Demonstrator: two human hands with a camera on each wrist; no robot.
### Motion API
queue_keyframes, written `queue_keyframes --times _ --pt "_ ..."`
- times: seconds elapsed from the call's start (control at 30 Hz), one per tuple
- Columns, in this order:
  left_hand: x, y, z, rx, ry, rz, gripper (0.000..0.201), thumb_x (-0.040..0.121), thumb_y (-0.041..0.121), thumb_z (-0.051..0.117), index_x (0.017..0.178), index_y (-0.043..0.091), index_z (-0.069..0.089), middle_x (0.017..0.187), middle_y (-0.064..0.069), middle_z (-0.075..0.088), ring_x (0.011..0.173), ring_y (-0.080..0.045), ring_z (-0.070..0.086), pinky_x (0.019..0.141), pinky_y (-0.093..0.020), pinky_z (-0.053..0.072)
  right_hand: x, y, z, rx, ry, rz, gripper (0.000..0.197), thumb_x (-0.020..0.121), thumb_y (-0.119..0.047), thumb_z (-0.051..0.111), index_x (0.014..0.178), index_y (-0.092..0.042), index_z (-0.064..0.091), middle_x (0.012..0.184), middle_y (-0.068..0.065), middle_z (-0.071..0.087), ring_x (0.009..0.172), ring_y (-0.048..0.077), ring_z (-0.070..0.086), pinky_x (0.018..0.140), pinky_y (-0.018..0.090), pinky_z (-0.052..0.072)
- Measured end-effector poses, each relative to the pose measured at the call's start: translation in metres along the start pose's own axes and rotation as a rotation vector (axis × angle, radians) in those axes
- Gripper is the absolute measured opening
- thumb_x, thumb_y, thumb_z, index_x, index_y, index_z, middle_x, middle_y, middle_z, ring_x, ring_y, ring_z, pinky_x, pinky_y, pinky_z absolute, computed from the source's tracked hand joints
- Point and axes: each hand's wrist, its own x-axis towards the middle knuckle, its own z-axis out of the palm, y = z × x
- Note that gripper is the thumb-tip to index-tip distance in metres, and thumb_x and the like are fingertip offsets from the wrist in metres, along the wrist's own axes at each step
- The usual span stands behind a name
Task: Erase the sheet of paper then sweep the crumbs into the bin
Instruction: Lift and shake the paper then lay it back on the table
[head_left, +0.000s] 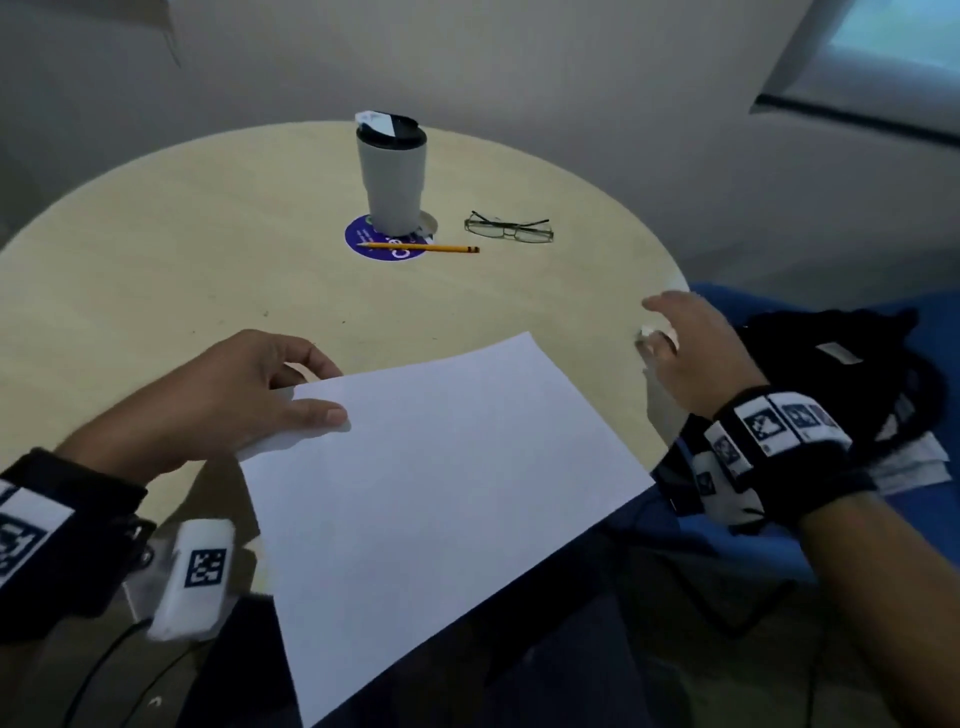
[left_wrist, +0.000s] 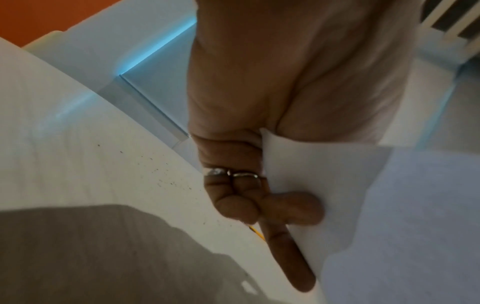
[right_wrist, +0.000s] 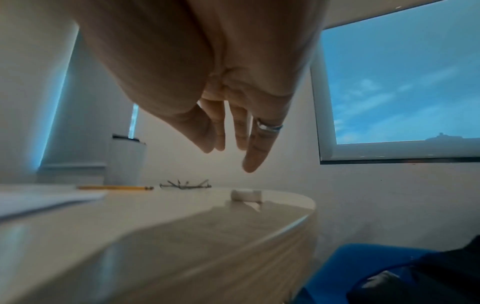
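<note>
Left hand (head_left: 228, 395) pinched the sheet of paper (head_left: 441, 493) at its far-left corner: thumb on top, fingers curled underneath. Left wrist view confirmed it, with the thumb (left_wrist: 293, 207) across the paper's edge and one finger extended along it. Two rings (left_wrist: 231, 173) sat on the curled fingers. Sheet looked blank white, lay near the table's near edge and overhung it toward the person; whether it was fully flat on the table or partly lifted, I couldn't tell.

Right hand (head_left: 685, 348) hovered over the right edge of the round table (head_left: 156, 260), held nothing. Fingers straight, loosely spread, pointing down-forward in the right wrist view; ring (right_wrist: 269, 126) on one finger. A small white eraser (right_wrist: 246, 195) lay on the table near the right rim, just below and beyond the fingertips, no contact visible. In the head view it was mostly hidden by the hand.

Dark crumbs (left_wrist: 166, 176) were scattered on the tabletop left of the paper edge, seen in the left wrist view.

Far side of the table: grey tumbler (head_left: 392, 176) with dark lid, upright on a purple round coaster (head_left: 363, 241). Yellow pencil (head_left: 421, 248) lay across the coaster's near part, pointing left. Folded glasses (head_left: 509, 228) to the right of the tumbler, apart from it.

Black bag (head_left: 841, 374) on a blue seat (head_left: 753, 535) right of the table. Bin wasn't identifiable in any view.
</note>
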Motion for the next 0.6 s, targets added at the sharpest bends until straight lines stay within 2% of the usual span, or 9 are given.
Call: queue_keyframes --times 0.07,0.13,0.2,0.23,0.3,0.37,0.43,0.5,0.6 --pt "0.006 0.000 0.010 0.059 0.044 0.007 0.030 0.078 0.039 0.090 0.099 0.026 0.073 0.077 -0.001 0.079 0.069 -0.030 0.073 0.069 -0.035 0.052 0.023 0.013 0.011 -0.163 -0.152 -0.006 0.050 0.108 -0.011 0.054 0.158 -0.012 0.046 0.165 0.018 0.039 0.148 0.043 0.037 0.122 0.046 0.026" --pt "0.010 -0.002 0.019 0.129 0.104 0.025 0.031 0.078 0.042 0.090 0.099 0.030 0.071 0.075 0.006 0.078 0.067 -0.021 0.073 0.068 -0.038 0.056 0.031 0.022 0.019 -0.197 -0.197 0.018 0.046 0.106 -0.011 0.056 0.152 -0.016 0.056 0.151 0.019 0.054 0.138 0.043 0.046 0.118 0.050 0.038" --pt "0.012 -0.003 0.025 0.173 0.161 0.044 0.032 0.077 0.045 0.090 0.099 0.034 0.070 0.074 0.011 0.077 0.066 -0.012 0.071 0.067 -0.039 0.057 0.029 0.027 0.022 -0.145 -0.105 0.024 0.030 0.103 -0.008 0.060 0.129 -0.013 0.073 0.128 0.020 0.065 0.122 0.044 0.055 0.106 0.052 0.048" --pt "0.013 -0.003 0.027 0.182 0.180 0.046 0.032 0.077 0.046 0.089 0.100 0.035 0.070 0.075 0.012 0.076 0.067 -0.010 0.071 0.066 -0.037 0.056 0.026 0.028 0.023 -0.120 -0.057 0.029 0.023 0.102 -0.008 0.063 0.121 -0.012 0.076 0.121 0.020 0.066 0.116 0.043 0.058 0.101 0.051 0.050" --pt "0.016 -0.004 0.028 0.224 0.223 0.049 0.037 0.078 0.049 0.088 0.106 0.036 0.069 0.083 0.011 0.076 0.075 -0.008 0.070 0.066 -0.033 0.052 0.019 0.030 0.020 -0.071 0.006 0.053 0.018 0.101 -0.012 0.067 0.117 -0.011 0.076 0.115 0.020 0.065 0.103 0.038 0.063 0.094 0.046 0.054" --pt "0.015 -0.004 0.029 0.310 0.284 0.070 0.050 0.081 0.054 0.084 0.122 0.035 0.065 0.106 0.011 0.072 0.091 -0.008 0.067 0.074 -0.034 0.050 0.004 0.027 0.011 0.029 0.073 0.092 0.018 0.101 -0.017 0.069 0.117 -0.013 0.074 0.114 0.020 0.066 0.089 0.030 0.064 0.087 0.036 0.049" --pt "0.008 -0.004 0.035 0.453 0.345 0.108 0.062 0.082 0.057 0.080 0.135 0.030 0.060 0.130 0.005 0.063 0.111 -0.018 0.064 0.092 -0.042 0.048 -0.021 0.017 0.002 0.172 0.128 0.103 0.013 0.103 -0.022 0.068 0.114 -0.019 0.075 0.111 0.017 0.068 0.083 0.025 0.065 0.082 0.032 0.048" --pt "-0.006 -0.001 0.046 0.579 0.356 0.146 0.060 0.084 0.053 0.079 0.135 0.027 0.062 0.140 0.002 0.056 0.124 -0.028 0.058 0.105 -0.051 0.037 -0.053 -0.001 -0.006 0.419 0.157 0.102 0.009 0.106 -0.025 0.066 0.110 -0.030 0.073 0.107 0.013 0.072 0.087 0.021 0.074 0.075 0.035 0.061" --pt "-0.026 -0.006 0.066 0.517 0.237 0.153 0.045 0.092 0.049 0.071 0.131 0.027 0.065 0.147 0.005 0.050 0.131 -0.024 0.053 0.112 -0.050 0.031 -0.097 -0.031 -0.014 0.697 0.127 0.133 0.006 0.105 -0.036 0.064 0.102 -0.039 0.068 0.101 0.005 0.074 0.092 0.017 0.080 0.066 0.027 0.066"
